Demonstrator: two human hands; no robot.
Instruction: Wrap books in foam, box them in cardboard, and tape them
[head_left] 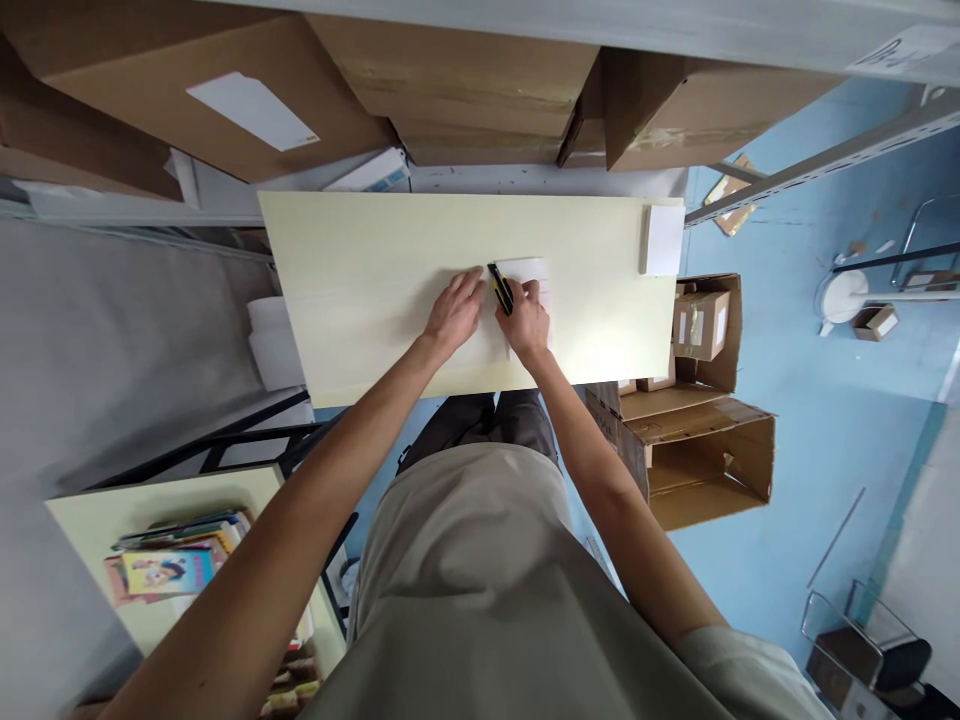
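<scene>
A pale yellow board (360, 290) lies across the shelf in front of me. My right hand (527, 322) is closed round a black and yellow utility knife (501, 288), its tip pointing up and to the left. Beneath that hand is a white sheet of paper (531, 268) with faint lines, partly covered by the fingers. My left hand (457, 308) rests palm down, fingers stretched out, just left of the knife. Whether its fingertips touch the paper's left edge I cannot tell.
A stack of white paper (664, 240) sits at the board's right end. Large cardboard boxes (480, 90) stand behind the board. To the right are open cartons (709, 470). A side table (82, 530) at lower left carries several books (169, 572).
</scene>
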